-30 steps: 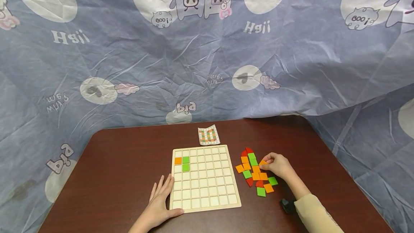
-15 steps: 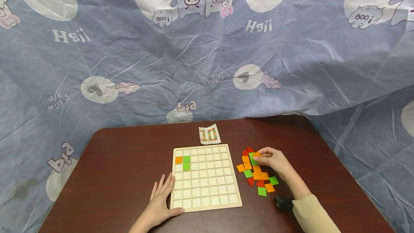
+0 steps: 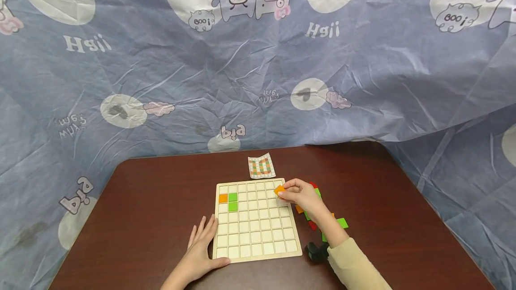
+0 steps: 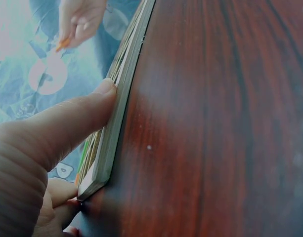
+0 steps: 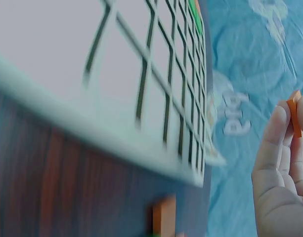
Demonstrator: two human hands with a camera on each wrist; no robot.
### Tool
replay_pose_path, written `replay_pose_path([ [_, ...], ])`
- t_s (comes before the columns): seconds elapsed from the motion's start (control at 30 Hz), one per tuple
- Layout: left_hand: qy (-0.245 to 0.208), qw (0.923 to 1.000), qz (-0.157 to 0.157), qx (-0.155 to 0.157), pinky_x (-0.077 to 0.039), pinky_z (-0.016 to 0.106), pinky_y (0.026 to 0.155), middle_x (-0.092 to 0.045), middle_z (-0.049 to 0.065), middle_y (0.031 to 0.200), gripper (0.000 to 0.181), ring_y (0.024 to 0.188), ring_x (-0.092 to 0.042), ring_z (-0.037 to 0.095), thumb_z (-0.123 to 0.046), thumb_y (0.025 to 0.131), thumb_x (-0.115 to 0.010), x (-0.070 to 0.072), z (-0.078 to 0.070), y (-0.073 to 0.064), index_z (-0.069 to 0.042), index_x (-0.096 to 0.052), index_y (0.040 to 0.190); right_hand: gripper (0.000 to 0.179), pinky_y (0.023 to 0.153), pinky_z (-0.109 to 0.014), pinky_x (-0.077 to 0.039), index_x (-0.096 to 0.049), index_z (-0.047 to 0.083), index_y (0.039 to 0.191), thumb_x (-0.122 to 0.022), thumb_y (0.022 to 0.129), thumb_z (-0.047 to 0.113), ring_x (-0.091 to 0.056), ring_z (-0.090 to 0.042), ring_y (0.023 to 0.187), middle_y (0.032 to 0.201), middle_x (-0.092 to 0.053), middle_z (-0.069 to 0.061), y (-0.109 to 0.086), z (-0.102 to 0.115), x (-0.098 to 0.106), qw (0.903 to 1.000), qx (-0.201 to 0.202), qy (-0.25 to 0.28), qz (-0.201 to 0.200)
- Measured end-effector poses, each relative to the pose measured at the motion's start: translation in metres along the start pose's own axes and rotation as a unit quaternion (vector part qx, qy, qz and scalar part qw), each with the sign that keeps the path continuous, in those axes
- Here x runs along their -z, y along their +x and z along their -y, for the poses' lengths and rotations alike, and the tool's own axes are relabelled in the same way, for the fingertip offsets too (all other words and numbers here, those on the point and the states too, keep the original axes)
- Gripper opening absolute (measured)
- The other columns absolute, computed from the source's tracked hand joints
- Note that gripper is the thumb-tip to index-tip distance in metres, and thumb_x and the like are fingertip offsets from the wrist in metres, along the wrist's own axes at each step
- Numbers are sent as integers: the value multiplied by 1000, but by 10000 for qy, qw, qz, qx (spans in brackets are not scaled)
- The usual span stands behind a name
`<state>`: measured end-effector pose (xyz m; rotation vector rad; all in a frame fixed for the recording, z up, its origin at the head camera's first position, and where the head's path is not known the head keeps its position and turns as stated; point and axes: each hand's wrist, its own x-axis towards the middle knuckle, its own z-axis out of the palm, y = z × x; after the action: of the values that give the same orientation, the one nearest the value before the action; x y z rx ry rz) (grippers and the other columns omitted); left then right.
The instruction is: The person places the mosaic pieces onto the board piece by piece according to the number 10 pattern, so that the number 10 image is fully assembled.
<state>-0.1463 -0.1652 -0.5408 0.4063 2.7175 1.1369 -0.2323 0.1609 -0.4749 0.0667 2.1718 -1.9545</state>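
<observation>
Head view: the hands are apart. The right hand (image 3: 304, 197) pinches an orange tile (image 3: 279, 189) over the far-right area of the wooden grid board (image 3: 256, 237). The left hand (image 3: 199, 252), fingers extended, contacts the board's left and near edges. One orange square (image 3: 223, 198) and two green squares (image 3: 232, 197) occupy far-left cells. Beyond lies a printed pattern card (image 3: 261, 166); loose tiles (image 3: 342, 223) lie to the right.
</observation>
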Motion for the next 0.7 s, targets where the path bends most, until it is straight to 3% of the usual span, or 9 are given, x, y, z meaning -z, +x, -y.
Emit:
replay_pose_path([
  [0.17, 15, 10000, -32, -47, 24, 8, 104, -18, 14, 164, 116, 153, -3, 39, -49, 68, -86, 0, 0, 0, -3, -24, 156, 26, 91, -49, -55, -61, -3, 105, -75, 86, 7, -73, -30, 91, 92, -73, -5, 6, -1, -32, 9993, 29, 140, 359],
  [0.43, -25, 10000, -91, 4, 23, 12, 108, -18, 14, 164, 116, 153, -3, 38, -48, 67, -87, 0, 0, -1, -4, -26, 156, 27, 86, -44, -58, -65, -2, 105, -77, 85, 11, -73, -32, 90, 90, -72, -9, 13, -1, -78, 9966, 125, -209, 793],
  [0.57, -22, 9999, -127, -53, 23, 14, 109, -19, 15, 164, 115, 153, -4, 39, -48, 68, -86, 0, 0, -1, -4, -26, 155, 25, 82, -42, -59, -69, -3, 103, -77, 84, 11, -73, -33, 88, 91, -73, -11, 16, -4, -98, 9950, 273, -415, 863],
  [0.7, -63, 9996, -208, -180, 22, 19, 113, -20, 18, 163, 114, 152, -4, 43, -48, 68, -86, 0, -1, -1, -2, -27, 155, 19, 73, -38, -60, -73, 0, 97, -78, 83, 10, -73, -30, 79, 86, -74, -9, 17, -6, -114, 9915, 451, -954, 765],
])
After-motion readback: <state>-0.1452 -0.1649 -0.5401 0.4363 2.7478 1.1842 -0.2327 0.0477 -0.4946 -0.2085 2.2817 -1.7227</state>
